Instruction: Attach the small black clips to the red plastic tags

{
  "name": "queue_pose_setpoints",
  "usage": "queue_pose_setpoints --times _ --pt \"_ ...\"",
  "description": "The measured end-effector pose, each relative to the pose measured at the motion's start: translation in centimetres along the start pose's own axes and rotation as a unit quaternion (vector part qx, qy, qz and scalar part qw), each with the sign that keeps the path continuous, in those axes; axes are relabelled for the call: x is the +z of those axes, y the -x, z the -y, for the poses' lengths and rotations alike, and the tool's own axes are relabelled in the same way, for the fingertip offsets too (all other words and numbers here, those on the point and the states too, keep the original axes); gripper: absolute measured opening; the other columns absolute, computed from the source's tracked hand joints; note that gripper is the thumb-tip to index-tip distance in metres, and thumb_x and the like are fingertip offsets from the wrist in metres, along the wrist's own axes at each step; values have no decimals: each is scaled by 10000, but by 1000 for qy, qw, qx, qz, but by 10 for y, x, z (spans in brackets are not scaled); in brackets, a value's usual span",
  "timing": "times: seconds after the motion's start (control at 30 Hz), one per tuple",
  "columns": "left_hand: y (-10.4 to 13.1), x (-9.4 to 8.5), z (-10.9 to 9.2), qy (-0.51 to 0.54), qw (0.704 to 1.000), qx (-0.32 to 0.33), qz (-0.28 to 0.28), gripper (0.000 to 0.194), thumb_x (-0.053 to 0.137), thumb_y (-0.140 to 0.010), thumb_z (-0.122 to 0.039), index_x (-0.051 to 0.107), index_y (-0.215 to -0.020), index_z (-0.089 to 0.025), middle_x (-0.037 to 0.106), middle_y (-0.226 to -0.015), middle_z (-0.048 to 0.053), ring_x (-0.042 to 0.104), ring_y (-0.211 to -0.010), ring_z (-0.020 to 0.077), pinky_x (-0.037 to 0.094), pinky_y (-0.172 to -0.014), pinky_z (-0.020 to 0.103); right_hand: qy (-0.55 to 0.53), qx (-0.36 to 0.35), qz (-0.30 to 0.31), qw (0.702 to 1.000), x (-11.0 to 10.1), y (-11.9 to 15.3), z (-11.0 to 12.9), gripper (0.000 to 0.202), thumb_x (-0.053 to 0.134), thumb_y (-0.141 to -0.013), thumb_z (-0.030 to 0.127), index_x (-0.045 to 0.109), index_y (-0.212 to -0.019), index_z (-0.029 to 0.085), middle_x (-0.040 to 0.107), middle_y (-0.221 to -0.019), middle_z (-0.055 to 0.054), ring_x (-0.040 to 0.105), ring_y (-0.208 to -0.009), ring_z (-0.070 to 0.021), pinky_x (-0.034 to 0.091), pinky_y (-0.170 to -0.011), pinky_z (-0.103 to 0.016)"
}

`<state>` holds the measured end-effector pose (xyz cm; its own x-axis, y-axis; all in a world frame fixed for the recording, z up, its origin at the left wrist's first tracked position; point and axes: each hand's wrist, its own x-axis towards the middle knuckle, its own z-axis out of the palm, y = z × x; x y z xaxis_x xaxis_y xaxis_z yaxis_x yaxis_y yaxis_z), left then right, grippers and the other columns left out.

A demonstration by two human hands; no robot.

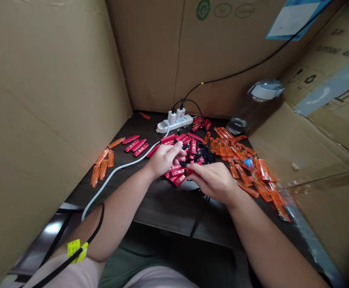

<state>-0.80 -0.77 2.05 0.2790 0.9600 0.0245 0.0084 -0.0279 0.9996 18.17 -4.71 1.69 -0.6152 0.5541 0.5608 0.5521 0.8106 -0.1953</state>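
A heap of red lighters point(193, 147) with gold print and dark ends lies mid-table, with dark thin pieces mixed in at its right. Over its near left side is my left hand point(170, 158), thumb out and fingers curled; whatever they may hold is hidden. My right hand point(215, 180) pinches a red lighter with a dark round end point(187, 172) between thumb and forefinger, at the heap's front edge. The two hands are close but apart. Left of the heap, several red lighters point(140, 148) lie side by side.
Orange see-through lighters point(243, 160) are spread at the right, with a smaller group point(103, 166) at the left. Behind the heap stands a white power strip point(176, 124), its pale cable point(114, 170) crossing the table. A clear bottle point(252, 108) and cardboard walls point(150, 52) enclose the space.
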Motion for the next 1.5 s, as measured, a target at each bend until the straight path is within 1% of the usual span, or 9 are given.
queue_pose_setpoints --times 0.1,0.2,0.4,0.5,0.67,0.8,1.03,1.3,1.5 --pt "6 11 0 136 970 -135 151 593 476 -790 -690 631 -706 -124 602 -622 56 558 -524 131 385 -436 220 -30 -19 -7 999 0 -3 2 191 529 -917 237 667 -1047 214 737 -762 -29 655 -633 -135 463 -579 -237" --pt "10 18 2 191 947 -163 201 479 600 -772 -582 562 -610 -133 532 -520 21 537 -477 121 397 -426 216 -55 -7 20 998 2 -7 5 193 518 -919 228 694 -997 239 725 -722 -8 640 -619 -116 465 -586 -224" --pt "8 17 3 243 940 -173 164 179 665 -765 -286 600 -760 -119 570 -597 14 532 -477 98 437 -437 205 -116 32 -14 993 -3 -7 0 164 584 -882 274 708 -980 230 710 -742 -26 617 -612 -112 473 -596 -225" --pt "6 12 0 263 949 -138 107 173 613 -803 -258 617 -884 -105 586 -675 28 531 -512 91 418 -447 194 -142 126 -62 980 -15 -4 -11 167 634 -842 307 720 -871 167 655 -613 -16 514 -468 -86 419 -489 -207" --pt "3 6 -2 302 950 -65 47 240 560 -847 -360 596 -842 -123 400 -526 -53 327 -394 42 273 -392 168 -101 210 21 972 -16 2 -34 242 609 -845 345 725 -776 144 582 -517 6 454 -436 -79 337 -438 -204" --pt "1 6 1 292 956 -17 9 334 563 -842 -476 546 -764 -152 342 -495 -74 271 -372 35 235 -386 168 -18 247 21 969 -4 6 -45 279 576 -866 363 724 -752 157 587 -534 2 471 -467 -87 343 -487 -221" --pt "-2 5 4 286 957 32 -42 292 512 -856 -431 539 -750 -160 398 -477 -54 325 -379 57 247 -396 182 -33 213 74 974 8 5 -38 202 560 -874 307 715 -874 178 642 -626 -5 521 -513 -99 382 -532 -222" --pt "-4 10 11 211 970 51 -109 304 490 -875 -418 553 -729 -159 413 -478 -44 348 -400 61 245 -401 185 23 184 34 982 31 -7 -24 226 529 -907 297 703 -1012 201 644 -898 -71 618 -815 -168 477 -724 -264" --pt "-9 8 12 203 968 46 -137 314 477 -883 -417 550 -719 -158 406 -471 -51 342 -388 56 247 -393 178 39 195 58 978 39 -19 -21 203 531 -911 296 715 -964 227 610 -872 -51 597 -786 -158 466 -701 -259"
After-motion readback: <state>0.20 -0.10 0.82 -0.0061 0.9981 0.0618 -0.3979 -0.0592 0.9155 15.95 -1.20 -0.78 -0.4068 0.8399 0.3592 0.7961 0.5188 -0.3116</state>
